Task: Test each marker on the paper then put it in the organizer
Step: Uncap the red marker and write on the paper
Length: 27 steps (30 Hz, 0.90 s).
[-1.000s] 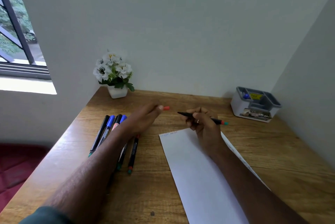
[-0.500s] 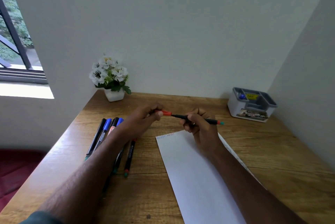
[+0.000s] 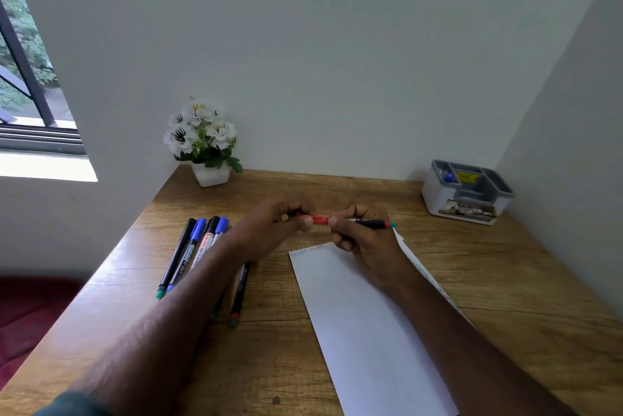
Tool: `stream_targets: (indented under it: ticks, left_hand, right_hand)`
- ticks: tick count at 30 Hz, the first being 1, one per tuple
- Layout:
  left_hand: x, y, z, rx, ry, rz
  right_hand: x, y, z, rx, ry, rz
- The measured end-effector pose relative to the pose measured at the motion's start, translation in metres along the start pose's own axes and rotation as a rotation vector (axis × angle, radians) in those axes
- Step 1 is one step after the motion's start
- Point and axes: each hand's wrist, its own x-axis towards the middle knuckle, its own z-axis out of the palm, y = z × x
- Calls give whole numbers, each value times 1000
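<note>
Red cap (image 3: pixel 318 220) pinched by left hand (image 3: pixel 276 223), marker (image 3: pixel 369 223) gripped by right hand (image 3: pixel 365 237); several markers (image 3: pixel 202 247) untested, organizer (image 3: pixel 467 193) barely filled.

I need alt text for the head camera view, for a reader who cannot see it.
Above a wooden desk, a left hand and right hand hold one marker by its red cap, over white paper. More markers lie left; a grey organizer stands far right.

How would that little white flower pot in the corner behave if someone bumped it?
The flower pot would probably tip rather than slide: its white base looks small under a much wider bunch of flowers. It sits near the desk's left edge, so it might fall off. The material is unclear, possibly breakable.
</note>
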Motion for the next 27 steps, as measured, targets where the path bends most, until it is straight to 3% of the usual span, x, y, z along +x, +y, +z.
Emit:
stream_targets:
  ticks: [7,14,20,25,27]
  left_hand:
    - [1,6,-2,-24,82,-14]
    - [3,28,-3,-102,124,-15]
    - [30,29,6,126,56,-109]
    - [77,35,28,249,-81,-109]
    - [102,41,46,251,-152,-90]
  right_hand:
    - [5,-1,9,70,-29,-24]
    - [4,-7,18,-42,79,-155]
    - [11,-36,-1,-93,277,-7]
    - [20,-82,-61,-846,415,-232]
    - [23,-105,-93,-1035,473,-271]
